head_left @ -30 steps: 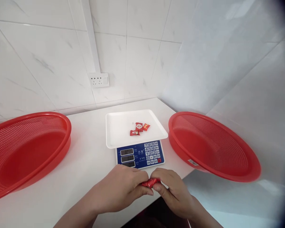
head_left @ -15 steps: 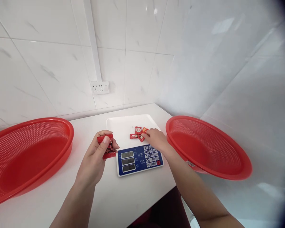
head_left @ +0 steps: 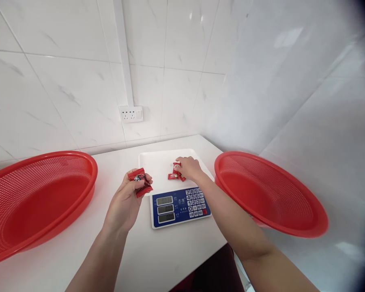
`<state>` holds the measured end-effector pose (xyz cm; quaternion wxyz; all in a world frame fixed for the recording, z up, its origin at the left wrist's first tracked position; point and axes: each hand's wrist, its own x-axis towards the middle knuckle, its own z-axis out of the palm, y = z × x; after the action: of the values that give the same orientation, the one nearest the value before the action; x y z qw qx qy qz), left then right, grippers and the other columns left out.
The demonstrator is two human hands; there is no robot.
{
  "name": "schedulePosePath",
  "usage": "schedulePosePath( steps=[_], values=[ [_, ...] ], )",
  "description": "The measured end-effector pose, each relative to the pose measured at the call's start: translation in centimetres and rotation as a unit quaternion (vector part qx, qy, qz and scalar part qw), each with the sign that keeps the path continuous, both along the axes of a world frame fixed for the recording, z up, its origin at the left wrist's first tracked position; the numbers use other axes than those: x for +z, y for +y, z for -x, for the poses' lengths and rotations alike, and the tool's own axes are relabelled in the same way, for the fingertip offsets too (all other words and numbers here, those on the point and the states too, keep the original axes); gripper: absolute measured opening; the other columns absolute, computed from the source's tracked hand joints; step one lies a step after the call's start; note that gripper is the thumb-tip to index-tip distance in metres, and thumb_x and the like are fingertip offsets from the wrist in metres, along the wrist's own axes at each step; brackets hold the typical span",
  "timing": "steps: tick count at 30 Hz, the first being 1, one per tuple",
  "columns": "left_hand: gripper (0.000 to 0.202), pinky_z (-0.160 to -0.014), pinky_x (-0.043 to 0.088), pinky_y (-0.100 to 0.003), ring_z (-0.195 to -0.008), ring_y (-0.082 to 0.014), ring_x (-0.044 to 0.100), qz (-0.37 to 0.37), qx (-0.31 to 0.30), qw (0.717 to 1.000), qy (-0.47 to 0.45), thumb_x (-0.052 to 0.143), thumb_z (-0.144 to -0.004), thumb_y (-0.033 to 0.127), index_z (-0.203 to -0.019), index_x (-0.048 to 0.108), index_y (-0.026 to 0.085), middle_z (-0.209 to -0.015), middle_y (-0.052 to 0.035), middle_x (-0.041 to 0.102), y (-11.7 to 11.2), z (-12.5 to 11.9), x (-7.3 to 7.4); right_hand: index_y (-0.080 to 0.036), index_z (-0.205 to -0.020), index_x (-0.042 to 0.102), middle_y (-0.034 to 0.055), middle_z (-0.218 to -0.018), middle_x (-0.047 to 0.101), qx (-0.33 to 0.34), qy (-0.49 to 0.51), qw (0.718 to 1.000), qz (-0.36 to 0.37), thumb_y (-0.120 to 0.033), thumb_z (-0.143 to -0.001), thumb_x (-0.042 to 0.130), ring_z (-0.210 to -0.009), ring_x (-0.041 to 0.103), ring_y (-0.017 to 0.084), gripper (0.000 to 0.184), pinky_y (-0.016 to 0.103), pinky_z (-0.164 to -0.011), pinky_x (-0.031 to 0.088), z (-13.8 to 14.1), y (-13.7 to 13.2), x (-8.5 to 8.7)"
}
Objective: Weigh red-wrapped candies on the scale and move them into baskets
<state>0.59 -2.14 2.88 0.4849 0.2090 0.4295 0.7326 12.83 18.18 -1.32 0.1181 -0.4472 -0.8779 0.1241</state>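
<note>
My left hand (head_left: pixel 124 198) is shut on a torn-open red candy wrapper (head_left: pixel 140 182), with a dark, shiny piece showing inside it. It is above the table, just left of the scale. My right hand (head_left: pixel 190 168) reaches over the white scale tray (head_left: pixel 153 164), its fingertips on a small pile of red wrapped candies (head_left: pixel 175 174). The hand hides part of the pile, so I cannot tell whether it grips one.
A blue-panelled digital scale (head_left: pixel 180 207) stands under the tray on the white table (head_left: pixel 134 251). Large red mesh baskets lie to the left (head_left: pixel 48 162) and right (head_left: pixel 261 194). White tiled walls and a wall socket (head_left: pixel 131 114) are behind.
The hands have parted from the candy they held together at the front of the scale. The left hand has risen with the torn wrapper, and the right hand has reached onto the tray's candies.
</note>
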Motion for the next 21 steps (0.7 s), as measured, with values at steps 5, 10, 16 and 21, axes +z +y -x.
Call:
schedulePosePath(
  steps=[5,10,16,21],
  values=[
    [0.023,-0.072,0.045,-0.024,-0.088,-0.0137,0.054,-0.001,-0.007,1.000,0.030,0.061,-0.070,0.017,-0.091,0.053,0.021,-0.088,-0.0016,0.060,0.1,-0.1,-0.5,-0.019,-0.107,0.059,0.0101,-0.114,0.054,0.001,0.106,0.993,0.044,-0.018,-0.078,0.057,-0.087,0.059,0.019,0.029,0.030,-0.071,0.045,0.2,-0.2,0.1],
    [0.024,-0.077,0.045,-0.026,-0.090,-0.0137,0.054,-0.001,-0.056,0.996,0.067,0.063,-0.073,0.019,-0.094,0.053,0.021,-0.096,-0.0023,0.061,0.4,-0.4,-1.0,-0.018,-0.109,0.055,0.0055,-0.097,0.063,0.032,0.264,0.953,0.145,-0.033,-0.083,0.055,-0.079,0.062,0.014,0.030,0.026,-0.063,0.050,-0.8,-2.4,1.9],
    [0.025,-0.069,0.043,-0.022,-0.080,-0.0105,0.053,0.017,-0.072,0.989,0.131,0.063,-0.078,0.032,-0.097,0.049,0.023,-0.088,0.0007,0.057,0.5,-1.2,-1.2,-0.021,-0.095,0.065,0.0028,-0.090,0.067,0.123,0.469,0.800,0.353,-0.033,-0.075,0.067,-0.074,0.062,0.012,0.024,0.029,-0.069,0.052,-2.5,-8.0,4.4],
    [0.027,-0.055,0.040,-0.017,-0.063,-0.0064,0.049,-0.004,-0.051,0.985,0.166,0.066,-0.076,0.036,-0.092,0.048,0.023,-0.072,0.0054,0.051,-0.2,-1.6,-0.9,-0.022,-0.097,0.065,0.0016,-0.089,0.066,0.169,0.459,0.792,0.365,-0.031,-0.077,0.066,-0.074,0.061,0.011,0.022,0.026,-0.064,0.052,-3.4,-10.3,5.6]
  ],
)
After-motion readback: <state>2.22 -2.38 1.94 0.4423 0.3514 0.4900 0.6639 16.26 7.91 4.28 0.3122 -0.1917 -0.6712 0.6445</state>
